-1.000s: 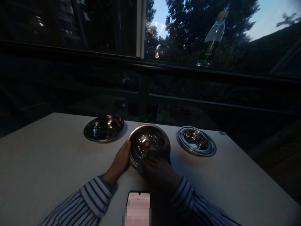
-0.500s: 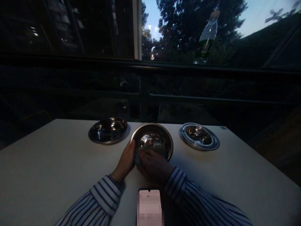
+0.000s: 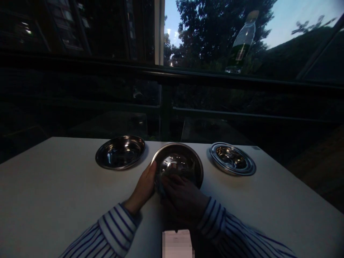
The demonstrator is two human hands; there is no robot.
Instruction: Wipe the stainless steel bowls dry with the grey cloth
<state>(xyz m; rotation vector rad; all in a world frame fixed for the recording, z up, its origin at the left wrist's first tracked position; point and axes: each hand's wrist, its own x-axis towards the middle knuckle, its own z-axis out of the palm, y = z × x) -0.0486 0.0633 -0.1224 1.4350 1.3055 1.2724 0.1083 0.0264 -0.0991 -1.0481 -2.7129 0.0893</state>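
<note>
A shiny metal bowl (image 3: pixel 198 159) stands at the middle of the white table, its inside facing me. My left hand (image 3: pixel 145 184) grips the bowl's left rim, thumb on the near edge. Inside the bowl's near left part, my right hand (image 3: pixel 182 195) presses a dark greyish cloth (image 3: pixel 159 184) against the metal. The fingers are bent over the cloth, and much of it is hidden under them in the dim light.
A wide metal bowl (image 3: pixel 120 152) lies to the left on the white table (image 3: pixel 67 193). Stacked metal dishes (image 3: pixel 232 158) sit to the right. A phone (image 3: pixel 177 243) lies at the near edge. Beyond, a bottle (image 3: pixel 240 46) stands on the ledge by the window.
The view has shifted slightly, so the bowl and phone appear a little lower and farther right. My right hand has moved slightly with the cloth; my left hand keeps its hold.
</note>
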